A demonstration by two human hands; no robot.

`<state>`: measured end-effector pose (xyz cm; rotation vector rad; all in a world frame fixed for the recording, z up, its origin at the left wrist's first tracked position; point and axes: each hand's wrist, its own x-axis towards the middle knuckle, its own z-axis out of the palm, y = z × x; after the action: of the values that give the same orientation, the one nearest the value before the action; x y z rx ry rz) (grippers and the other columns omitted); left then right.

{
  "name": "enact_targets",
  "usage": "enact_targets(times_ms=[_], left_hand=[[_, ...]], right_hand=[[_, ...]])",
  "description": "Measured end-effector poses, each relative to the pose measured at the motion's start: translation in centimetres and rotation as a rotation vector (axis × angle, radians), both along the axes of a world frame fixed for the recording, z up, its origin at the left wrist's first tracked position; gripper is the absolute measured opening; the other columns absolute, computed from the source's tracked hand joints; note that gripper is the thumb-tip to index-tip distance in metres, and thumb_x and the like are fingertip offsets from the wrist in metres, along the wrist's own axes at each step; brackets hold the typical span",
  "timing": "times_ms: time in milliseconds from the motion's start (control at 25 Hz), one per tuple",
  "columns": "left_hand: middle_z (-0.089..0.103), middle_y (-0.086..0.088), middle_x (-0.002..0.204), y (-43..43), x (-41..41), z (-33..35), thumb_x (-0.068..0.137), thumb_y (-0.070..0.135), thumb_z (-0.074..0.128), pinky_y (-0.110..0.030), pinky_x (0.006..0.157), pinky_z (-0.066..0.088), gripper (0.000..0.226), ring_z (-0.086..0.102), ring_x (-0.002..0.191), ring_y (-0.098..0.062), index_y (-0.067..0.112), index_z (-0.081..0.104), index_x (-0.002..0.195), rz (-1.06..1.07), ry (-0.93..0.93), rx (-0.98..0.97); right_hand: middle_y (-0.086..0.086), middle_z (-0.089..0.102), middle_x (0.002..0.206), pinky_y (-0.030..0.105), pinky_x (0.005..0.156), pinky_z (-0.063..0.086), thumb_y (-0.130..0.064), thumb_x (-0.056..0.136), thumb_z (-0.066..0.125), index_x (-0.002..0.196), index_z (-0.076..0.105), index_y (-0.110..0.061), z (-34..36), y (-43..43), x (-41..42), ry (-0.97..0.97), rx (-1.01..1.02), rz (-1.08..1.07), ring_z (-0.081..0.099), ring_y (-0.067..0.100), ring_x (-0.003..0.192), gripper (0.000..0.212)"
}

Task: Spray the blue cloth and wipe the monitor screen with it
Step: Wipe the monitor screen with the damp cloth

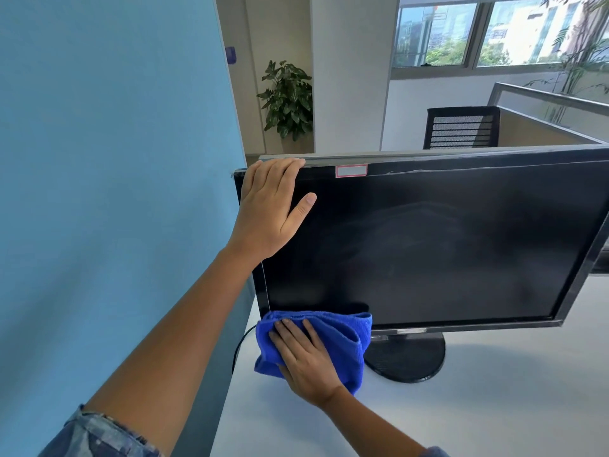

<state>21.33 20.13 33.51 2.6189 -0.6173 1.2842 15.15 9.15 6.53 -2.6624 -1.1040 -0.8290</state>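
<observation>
A black monitor point(428, 245) stands on a round base point(408, 361) on the white desk point(478, 407); its screen is dark with faint smears. My left hand point(270, 209) grips the monitor's top left corner, fingers over the top edge and thumb on the screen. My right hand point(303, 357) presses the bunched blue cloth point(346, 341) flat against the screen's bottom left corner and lower bezel. No spray bottle is in view.
A light blue partition point(115, 192) runs along the left, close to the monitor's edge. A black cable point(242, 344) drops behind the desk at the left. Beyond the monitor are a black mesh chair point(461, 128), a potted plant point(288, 100) and windows.
</observation>
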Motion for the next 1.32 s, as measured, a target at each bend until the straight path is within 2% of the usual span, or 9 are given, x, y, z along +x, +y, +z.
enact_targets(times_ms=[160, 240, 360, 480, 640, 880, 1000, 1160, 1320], left_hand=[[0.051, -0.010, 0.128, 0.1, -0.1, -0.3, 0.096, 0.048, 0.033, -0.041, 0.110, 0.022, 0.056, 0.040, 0.120, -0.026, 0.005, 0.045, 0.130, 0.023, -0.002, 0.019], [0.051, -0.010, 0.128, 0.2, -0.1, -0.3, 0.096, 0.048, 0.034, -0.040, 0.109, 0.021, 0.056, 0.041, 0.120, -0.026, 0.005, 0.045, 0.130, 0.021, -0.006, 0.020], [0.053, -0.011, 0.127, 0.1, -0.1, -0.1, 0.096, 0.047, 0.035, -0.039, 0.109, 0.021, 0.055, 0.041, 0.119, -0.026, 0.005, 0.046, 0.129, 0.002, -0.023, 0.012], [0.053, -0.010, 0.127, 0.2, -0.1, -0.2, 0.095, 0.049, 0.036, -0.037, 0.109, 0.019, 0.056, 0.043, 0.119, -0.026, 0.006, 0.047, 0.129, -0.010, -0.030, -0.011], [0.053, -0.009, 0.127, 0.3, -0.1, -0.2, 0.093, 0.049, 0.038, -0.037, 0.110, 0.018, 0.056, 0.042, 0.120, -0.026, 0.007, 0.047, 0.128, -0.044, -0.028, -0.028], [0.054, -0.011, 0.124, 0.1, -0.1, 0.0, 0.093, 0.048, 0.038, -0.034, 0.108, 0.017, 0.056, 0.043, 0.118, -0.027, 0.006, 0.048, 0.127, -0.056, -0.035, -0.045], [0.054, -0.012, 0.124, -0.1, -0.2, 0.1, 0.092, 0.047, 0.039, -0.035, 0.107, 0.018, 0.056, 0.043, 0.117, -0.028, 0.005, 0.048, 0.127, -0.060, -0.031, -0.050], [0.054, -0.015, 0.123, -0.3, -0.3, 0.2, 0.090, 0.047, 0.040, -0.036, 0.106, 0.019, 0.057, 0.045, 0.116, -0.032, 0.004, 0.048, 0.127, -0.052, -0.026, -0.042], [0.055, -0.017, 0.121, -0.5, -0.1, 0.3, 0.089, 0.047, 0.040, -0.030, 0.106, 0.014, 0.058, 0.045, 0.114, -0.034, 0.002, 0.049, 0.126, -0.038, -0.036, -0.031]], right_hand=[[0.000, 0.057, 0.134, 0.042, 0.113, 0.020, -0.032, 0.086, 0.049, 0.129, 0.053, -0.017, -0.6, -0.7, -1.0, 0.045, -0.065, 0.004, 0.043, 0.019, 0.129, 0.046], [-0.001, 0.061, 0.127, 0.041, 0.110, 0.029, -0.032, 0.083, 0.054, 0.120, 0.060, -0.019, 0.2, -0.6, -1.1, 0.025, -0.044, -0.023, 0.050, 0.018, 0.122, 0.039], [-0.003, 0.066, 0.118, 0.042, 0.104, 0.039, -0.033, 0.080, 0.060, 0.107, 0.067, -0.022, 0.9, -2.0, -1.5, -0.011, 0.032, -0.127, 0.052, 0.017, 0.115, 0.031], [-0.001, 0.069, 0.110, 0.043, 0.095, 0.038, -0.027, 0.081, 0.052, 0.102, 0.070, -0.017, 0.7, -6.1, -1.5, -0.087, 0.142, -0.272, 0.056, 0.021, 0.106, 0.029], [0.006, 0.071, 0.104, 0.043, 0.079, 0.039, -0.020, 0.078, 0.050, 0.092, 0.071, -0.010, 0.6, -14.5, -1.1, -0.193, 0.166, -0.478, 0.065, 0.030, 0.088, 0.027], [0.010, 0.070, 0.098, 0.041, 0.074, 0.037, -0.019, 0.086, 0.048, 0.084, 0.066, -0.005, 1.7, -25.3, -0.4, -0.253, 0.190, -0.765, 0.057, 0.032, 0.091, 0.023], [0.011, 0.070, 0.093, 0.043, 0.076, 0.035, -0.017, 0.086, 0.050, 0.079, 0.062, -0.003, 2.2, -28.7, -0.1, -0.218, 0.268, -0.896, 0.056, 0.034, 0.094, 0.020], [0.016, 0.067, 0.090, 0.050, 0.089, 0.034, -0.019, 0.089, 0.037, 0.086, 0.060, -0.001, 2.7, -32.0, 0.6, -0.054, 0.440, -1.094, 0.055, 0.039, 0.106, 0.030], [0.019, 0.066, 0.101, 0.056, 0.097, 0.032, -0.024, 0.090, 0.029, 0.093, 0.058, -0.001, 2.9, -32.8, 0.9, 0.088, 0.571, -1.162, 0.049, 0.042, 0.116, 0.037]])
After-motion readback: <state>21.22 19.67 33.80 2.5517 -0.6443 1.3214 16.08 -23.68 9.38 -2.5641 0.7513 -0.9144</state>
